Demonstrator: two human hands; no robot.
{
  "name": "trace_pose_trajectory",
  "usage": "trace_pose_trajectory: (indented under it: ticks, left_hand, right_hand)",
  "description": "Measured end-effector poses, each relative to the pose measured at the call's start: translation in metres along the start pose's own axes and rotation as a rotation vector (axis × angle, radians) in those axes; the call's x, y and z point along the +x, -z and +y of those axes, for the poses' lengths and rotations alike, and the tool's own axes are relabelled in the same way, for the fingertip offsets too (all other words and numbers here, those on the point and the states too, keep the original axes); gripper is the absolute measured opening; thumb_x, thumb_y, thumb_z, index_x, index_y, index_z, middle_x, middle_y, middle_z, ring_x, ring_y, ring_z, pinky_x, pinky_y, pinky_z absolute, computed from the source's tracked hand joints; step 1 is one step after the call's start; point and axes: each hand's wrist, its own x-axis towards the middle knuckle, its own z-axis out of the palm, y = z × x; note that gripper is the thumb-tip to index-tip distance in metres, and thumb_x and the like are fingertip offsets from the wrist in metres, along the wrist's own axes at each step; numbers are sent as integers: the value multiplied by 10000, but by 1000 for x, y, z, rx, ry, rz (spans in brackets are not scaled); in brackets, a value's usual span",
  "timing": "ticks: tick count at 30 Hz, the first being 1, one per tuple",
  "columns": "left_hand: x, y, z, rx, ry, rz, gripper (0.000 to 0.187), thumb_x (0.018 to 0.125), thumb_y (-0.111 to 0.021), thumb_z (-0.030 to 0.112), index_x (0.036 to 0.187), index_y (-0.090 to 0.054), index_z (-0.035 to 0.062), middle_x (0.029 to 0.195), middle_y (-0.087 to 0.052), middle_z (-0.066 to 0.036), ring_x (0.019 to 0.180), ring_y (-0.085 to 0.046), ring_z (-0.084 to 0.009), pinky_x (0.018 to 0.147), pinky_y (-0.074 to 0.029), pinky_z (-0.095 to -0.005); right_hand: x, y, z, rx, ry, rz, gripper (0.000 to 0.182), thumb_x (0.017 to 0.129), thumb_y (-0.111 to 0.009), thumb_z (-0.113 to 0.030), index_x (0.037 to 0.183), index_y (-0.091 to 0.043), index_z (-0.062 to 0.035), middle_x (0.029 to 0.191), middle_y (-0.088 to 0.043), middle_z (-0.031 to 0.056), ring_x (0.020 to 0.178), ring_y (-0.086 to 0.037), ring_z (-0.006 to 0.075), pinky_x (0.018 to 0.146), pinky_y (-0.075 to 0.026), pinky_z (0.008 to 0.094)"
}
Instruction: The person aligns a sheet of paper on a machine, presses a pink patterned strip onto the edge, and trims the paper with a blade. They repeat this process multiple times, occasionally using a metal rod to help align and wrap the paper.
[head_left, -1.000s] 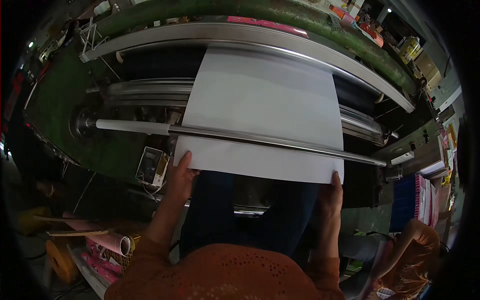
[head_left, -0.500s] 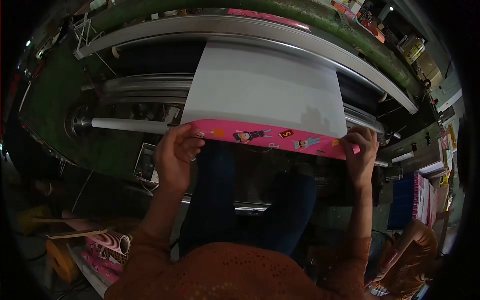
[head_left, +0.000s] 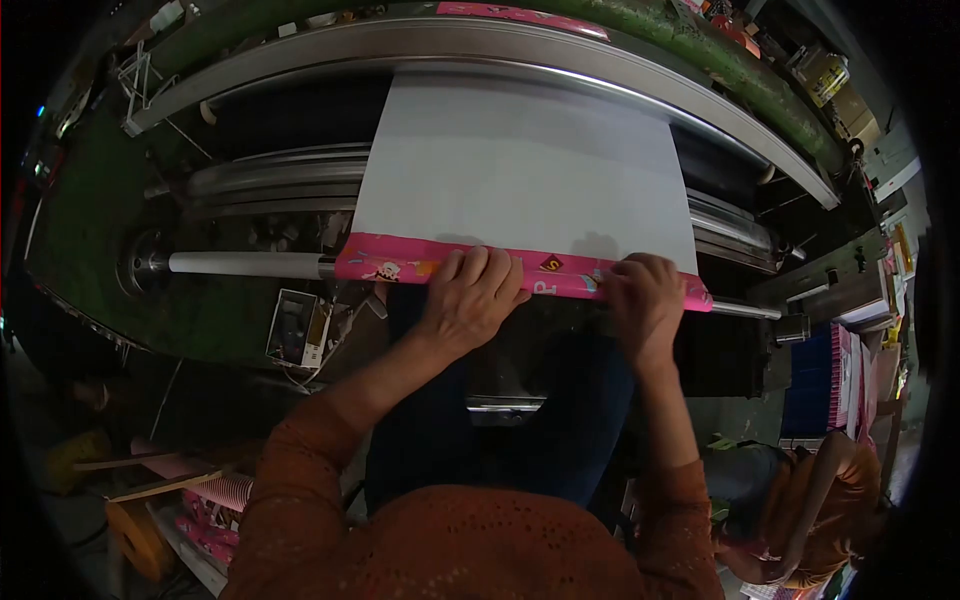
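Observation:
A wide sheet, white on its upper face (head_left: 520, 160), comes down from the machine's rollers. Its pink printed edge (head_left: 553, 264), with cartoon figures and letters, now lies wrapped around a metal shaft (head_left: 745, 310). My left hand (head_left: 470, 295) is on this pink edge left of the middle, fingers together and curled over the roll. To the right, my right hand (head_left: 648, 305) bends its fingers over the same edge and is slightly blurred. Both thumbs are partly hidden.
A long metal bar (head_left: 480, 45) and a green roller (head_left: 690, 50) cross behind the sheet. A white tube (head_left: 245, 263) covers the shaft's left part. An open electrical box (head_left: 297, 330) sits below it. At lower right another person's arm (head_left: 815, 500) shows.
Both hands have left the pink edge's two ends and come inward over it. The edge, held up flat before, now lies round the shaft.

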Motion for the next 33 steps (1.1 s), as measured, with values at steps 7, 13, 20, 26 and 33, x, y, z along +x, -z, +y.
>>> trace_pose_trajectory:
  ticks: [7, 13, 20, 26, 33]
  left_hand:
    - [4, -7, 3, 61, 18, -12, 371, 901, -516, 459, 880, -578, 94, 857, -526, -41, 805, -503, -188, 644, -373, -321]
    - [9, -16, 5, 112, 102, 105, 404, 945, -464, 451, 771, -545, 97, 734, -524, -41, 675, -516, -201, 563, -384, -316]
    - [25, -5, 2, -42, 184, -41, 220, 769, -678, 253, 701, -526, 109, 709, -513, -29, 705, -519, -202, 541, -389, -318]
    - [46, 13, -1, -192, 288, -213, 130, 816, -629, 146, 837, -620, 18, 962, -588, -115, 966, -571, -289, 732, -490, -375]
    - [52, 22, 7, -476, 499, 163, 371, 904, -570, 244, 1196, -580, 15, 1365, -460, -201, 1288, -430, -352, 1033, -364, -472]
  right_hand:
    - [-11, -40, -25, -76, 11, 136, 178, 803, -666, -228, 879, -614, -75, 879, -592, 95, 864, -550, 296, 773, -406, 407]
    - [-1, -44, -14, -147, 16, 89, 171, 776, -639, -237, 736, -536, -107, 715, -522, 58, 705, -532, 256, 641, -386, 379]
    - [13, -37, -19, -81, -23, 28, 174, 801, -634, -177, 688, -528, -99, 654, -528, 42, 633, -537, 238, 576, -395, 353]
    - [30, -24, -20, -2, -108, -159, 120, 836, -622, -181, 770, -603, -82, 756, -586, 58, 744, -569, 257, 643, -429, 383]
    - [62, -43, -6, -36, -77, -142, 422, 843, -642, -239, 1230, -559, -94, 1195, -593, 98, 1073, -551, 277, 882, -398, 428]
